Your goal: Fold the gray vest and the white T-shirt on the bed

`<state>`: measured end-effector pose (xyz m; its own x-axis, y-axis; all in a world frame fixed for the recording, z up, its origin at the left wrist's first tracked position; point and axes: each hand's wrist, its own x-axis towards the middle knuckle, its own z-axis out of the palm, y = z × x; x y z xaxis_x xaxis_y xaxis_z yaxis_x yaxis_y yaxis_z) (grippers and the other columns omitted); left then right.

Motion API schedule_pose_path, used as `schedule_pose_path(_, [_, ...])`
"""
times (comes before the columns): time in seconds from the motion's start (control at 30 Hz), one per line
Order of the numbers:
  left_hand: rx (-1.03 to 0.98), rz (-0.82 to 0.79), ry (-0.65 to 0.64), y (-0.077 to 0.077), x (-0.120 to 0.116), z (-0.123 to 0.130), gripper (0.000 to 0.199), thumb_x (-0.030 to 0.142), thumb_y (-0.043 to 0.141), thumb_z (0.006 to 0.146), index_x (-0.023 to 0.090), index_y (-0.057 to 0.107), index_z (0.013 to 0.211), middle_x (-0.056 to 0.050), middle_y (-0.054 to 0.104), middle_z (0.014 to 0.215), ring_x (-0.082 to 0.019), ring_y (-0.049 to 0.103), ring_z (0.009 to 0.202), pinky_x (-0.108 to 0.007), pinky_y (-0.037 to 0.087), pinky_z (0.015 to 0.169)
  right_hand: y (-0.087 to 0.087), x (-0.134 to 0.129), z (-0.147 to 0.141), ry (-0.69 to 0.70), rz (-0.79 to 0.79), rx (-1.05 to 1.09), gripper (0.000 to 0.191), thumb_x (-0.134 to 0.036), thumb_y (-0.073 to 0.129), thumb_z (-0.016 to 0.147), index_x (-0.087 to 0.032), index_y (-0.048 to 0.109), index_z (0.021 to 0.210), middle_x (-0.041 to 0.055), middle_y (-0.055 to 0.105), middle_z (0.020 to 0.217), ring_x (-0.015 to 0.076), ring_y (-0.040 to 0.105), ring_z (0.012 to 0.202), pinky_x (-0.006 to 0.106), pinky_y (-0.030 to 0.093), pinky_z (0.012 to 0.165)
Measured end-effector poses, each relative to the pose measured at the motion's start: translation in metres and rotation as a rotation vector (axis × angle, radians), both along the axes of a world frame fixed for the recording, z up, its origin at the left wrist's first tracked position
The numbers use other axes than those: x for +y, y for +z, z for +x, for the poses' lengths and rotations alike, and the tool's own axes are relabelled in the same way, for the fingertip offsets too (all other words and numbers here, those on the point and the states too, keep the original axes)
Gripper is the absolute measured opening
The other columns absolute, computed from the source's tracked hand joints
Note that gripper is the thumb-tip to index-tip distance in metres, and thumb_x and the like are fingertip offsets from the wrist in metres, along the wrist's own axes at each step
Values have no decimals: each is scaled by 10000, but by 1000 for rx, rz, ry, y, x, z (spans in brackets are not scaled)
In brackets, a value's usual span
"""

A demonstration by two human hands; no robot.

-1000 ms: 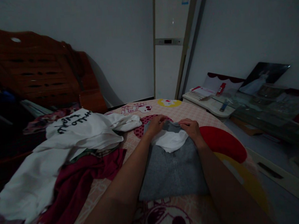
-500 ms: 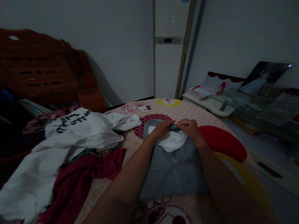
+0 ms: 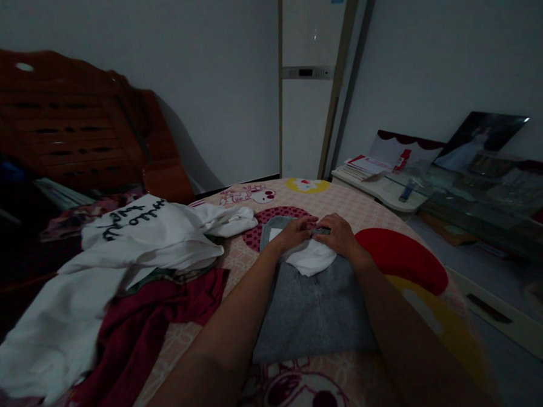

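Observation:
A grey knitted garment (image 3: 316, 322) lies flat and folded on a table with a patterned cover, and white fabric (image 3: 308, 259) shows at its far end. Both hands work at that far end, close together. My left hand (image 3: 295, 234) rests over the white fabric, its fingertips closed on the grey edge. Just to its right, my right hand (image 3: 339, 233) pinches a bit of grey cloth between thumb and fingers. The fingertips partly hide the cloth they hold.
Left of the grey garment lie a white top with black lettering (image 3: 163, 224) and a maroon garment (image 3: 146, 331). A wooden chair (image 3: 67, 129) stands behind them. To the right is a glass-topped stand (image 3: 471, 199); a tall white cabinet-like unit (image 3: 307, 116) stands behind the table (image 3: 358, 205).
My right hand has shifted slightly left, nearer my left hand, drawing the grey edge inward. My left hand has barely moved. The other clothes lie as before.

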<state>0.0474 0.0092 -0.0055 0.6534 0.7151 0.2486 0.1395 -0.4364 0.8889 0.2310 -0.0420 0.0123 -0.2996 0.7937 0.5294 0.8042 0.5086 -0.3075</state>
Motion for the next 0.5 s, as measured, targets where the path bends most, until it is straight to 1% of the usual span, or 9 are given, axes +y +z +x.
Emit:
schedule_pose_path(0.1, [-55, -93, 1, 2, -2, 0, 493, 121, 560, 773, 141, 583, 1265, -78, 684, 997, -121, 596, 734, -212, 464, 623, -1, -1, -1, -19, 12, -73, 123, -276, 707, 787, -193, 727, 875, 86, 712, 922, 243, 581, 914, 368, 440, 852])
schedule_pose_path(0.23, [-112, -188, 66, 5, -6, 0, 482, 160, 571, 783, 141, 586, 1264, -60, 688, 933, -86, 547, 597, -197, 430, 548, -2, -1, -2, -43, 34, -116, 99, -261, 645, 848, -205, 724, 830, 80, 704, 894, 237, 565, 906, 355, 424, 844])
schedule_pose_path(0.37, [-169, -191, 87, 8, -7, 2, 451, 182, 584, 787, 151, 610, 1236, -56, 692, 974, -94, 575, 629, -215, 460, 592, 1, -2, -5, -67, 62, -106, 137, -252, 605, 876, -210, 727, 829, 77, 701, 870, 234, 561, 881, 349, 420, 824])
schedule_pose_path(0.43, [-204, -167, 88, 8, -6, 2, 426, 164, 580, 784, 146, 627, 1207, -62, 697, 989, -103, 601, 673, -226, 486, 641, 4, -3, -6, -76, 69, -110, 156, -271, 590, 886, -216, 729, 842, 77, 697, 873, 235, 558, 886, 353, 416, 827])
schedule_pose_path(0.5, [-231, -130, 117, 8, -3, 0, 409, 155, 579, 787, 138, 634, 1192, -77, 702, 1010, -118, 628, 741, -244, 511, 703, 8, -4, -5, -111, 83, -123, 173, -286, 577, 892, -217, 730, 852, 84, 690, 882, 244, 553, 903, 366, 407, 838])
